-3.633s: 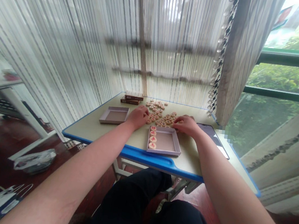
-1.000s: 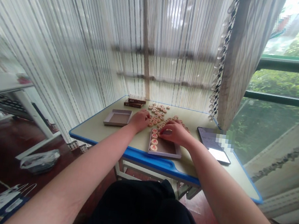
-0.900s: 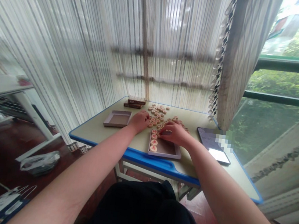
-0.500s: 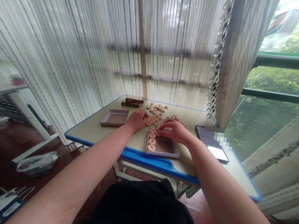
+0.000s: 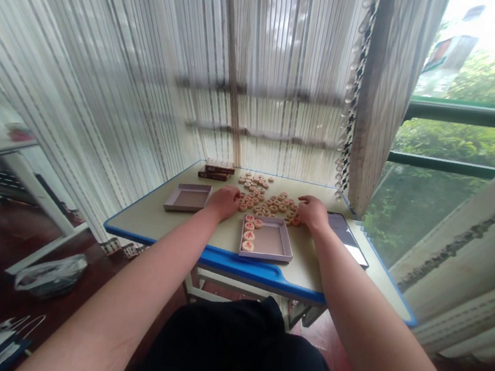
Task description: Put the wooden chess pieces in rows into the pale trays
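Chinese chess pieces (image 5: 278, 203), round and pale wooden, lie in a loose spread across the middle of the table. At the left side of the spread rests my left hand (image 5: 225, 201), fingers curled in beside the nearest pieces; what they hold, if anything, is hidden. My right hand (image 5: 312, 211) is at the spread's right side, its fingers reaching out over the edge of it with no piece visible in them. A shallow open box (image 5: 269, 242) stands nearest me. Along its left wall runs a column of red-lettered pieces (image 5: 248, 235), with one more piece (image 5: 258, 223) beside the top ones.
A second shallow box part (image 5: 186, 203) sits left of my left hand. Two small dark boxes (image 5: 216, 174) are stacked at the back left. A tablet-like flat device (image 5: 350, 240) lies under my right forearm's outer side. A blue rim (image 5: 218, 259) edges the table (image 5: 150, 219).
My right hand has left the open box and moved right to the spread's far side. One piece now stays in the box's second column. My left hand keeps its place.
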{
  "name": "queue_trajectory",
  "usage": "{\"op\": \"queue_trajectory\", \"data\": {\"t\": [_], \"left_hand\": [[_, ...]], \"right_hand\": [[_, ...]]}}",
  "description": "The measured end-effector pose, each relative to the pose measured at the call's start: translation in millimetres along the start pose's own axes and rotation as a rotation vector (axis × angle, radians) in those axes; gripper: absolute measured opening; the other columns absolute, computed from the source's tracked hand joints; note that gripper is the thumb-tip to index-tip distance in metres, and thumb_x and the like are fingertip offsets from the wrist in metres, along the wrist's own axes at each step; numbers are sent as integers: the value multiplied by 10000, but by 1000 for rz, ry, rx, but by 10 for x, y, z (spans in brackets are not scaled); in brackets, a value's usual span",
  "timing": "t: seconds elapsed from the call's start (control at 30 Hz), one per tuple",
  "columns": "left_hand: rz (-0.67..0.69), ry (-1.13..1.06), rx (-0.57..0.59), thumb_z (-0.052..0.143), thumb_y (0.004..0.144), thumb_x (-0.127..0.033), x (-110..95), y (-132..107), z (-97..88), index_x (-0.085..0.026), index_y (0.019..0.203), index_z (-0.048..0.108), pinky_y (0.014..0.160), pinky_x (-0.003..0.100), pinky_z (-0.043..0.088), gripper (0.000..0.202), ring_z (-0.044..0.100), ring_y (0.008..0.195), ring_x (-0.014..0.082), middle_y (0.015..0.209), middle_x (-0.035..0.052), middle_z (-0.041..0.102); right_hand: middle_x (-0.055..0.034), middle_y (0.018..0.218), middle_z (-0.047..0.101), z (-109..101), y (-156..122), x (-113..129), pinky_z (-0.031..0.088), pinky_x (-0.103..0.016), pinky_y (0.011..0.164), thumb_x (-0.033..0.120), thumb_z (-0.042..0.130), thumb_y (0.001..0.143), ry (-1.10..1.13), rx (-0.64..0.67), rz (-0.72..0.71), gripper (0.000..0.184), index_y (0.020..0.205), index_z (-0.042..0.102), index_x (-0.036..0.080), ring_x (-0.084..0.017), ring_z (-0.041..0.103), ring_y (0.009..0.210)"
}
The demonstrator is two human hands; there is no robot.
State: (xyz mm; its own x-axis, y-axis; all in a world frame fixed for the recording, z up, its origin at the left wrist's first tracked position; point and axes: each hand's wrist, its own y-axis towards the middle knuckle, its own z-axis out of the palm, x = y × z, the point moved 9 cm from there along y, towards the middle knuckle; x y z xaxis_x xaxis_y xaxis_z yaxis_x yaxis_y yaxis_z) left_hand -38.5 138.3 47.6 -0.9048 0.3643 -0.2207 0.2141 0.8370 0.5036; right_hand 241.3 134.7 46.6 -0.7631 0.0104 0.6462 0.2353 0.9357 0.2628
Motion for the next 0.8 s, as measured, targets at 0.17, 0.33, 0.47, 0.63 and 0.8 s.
{"op": "queue_trajectory", "data": {"t": [0.17, 0.33, 0.47, 0.63, 0.8], "left_hand": [[0, 21, 26, 466, 771, -182, -11, 0, 7, -195, 829, 625, 817, 295, 466, 170, 593, 890, 185, 907, 55, 655], [21, 32, 25, 467, 771, -175, -32, 2, 4, -197, 831, 622, 808, 296, 466, 168, 591, 894, 189, 923, 57, 649], [21, 52, 44, 465, 774, -181, -36, 0, 9, -193, 821, 618, 790, 292, 465, 160, 587, 878, 185, 920, 58, 643], [45, 44, 34, 460, 774, -169, -67, -8, -17, -189, 807, 613, 799, 291, 460, 158, 579, 895, 184, 906, 57, 641], [35, 43, 40, 467, 775, -172, -70, -13, -19, -186, 806, 615, 807, 297, 465, 152, 582, 895, 187, 904, 59, 637]], "right_hand": [[-137, 1022, 690, 30, -9, -47, 453, -275, 770, 150, 561, 681, -80, 5, 54, 427, 1095, 665, 130, -248, 620, 967], [-129, 1033, 690, 84, -34, -11, 453, -277, 787, 181, 564, 706, -115, 22, 23, 397, 1088, 663, 142, -250, 619, 980], [-141, 1052, 681, 56, -64, 20, 453, -295, 788, 230, 569, 716, -188, 25, 24, 401, 1096, 657, 138, -264, 618, 977], [-157, 953, 695, -11, -95, -35, 458, -301, 724, 298, 587, 702, -262, 102, 88, 344, 970, 700, 115, -270, 633, 901], [-127, 881, 704, -14, -121, -59, 450, -274, 668, 302, 591, 695, -187, 145, 118, 313, 925, 712, 128, -239, 640, 829]]}}
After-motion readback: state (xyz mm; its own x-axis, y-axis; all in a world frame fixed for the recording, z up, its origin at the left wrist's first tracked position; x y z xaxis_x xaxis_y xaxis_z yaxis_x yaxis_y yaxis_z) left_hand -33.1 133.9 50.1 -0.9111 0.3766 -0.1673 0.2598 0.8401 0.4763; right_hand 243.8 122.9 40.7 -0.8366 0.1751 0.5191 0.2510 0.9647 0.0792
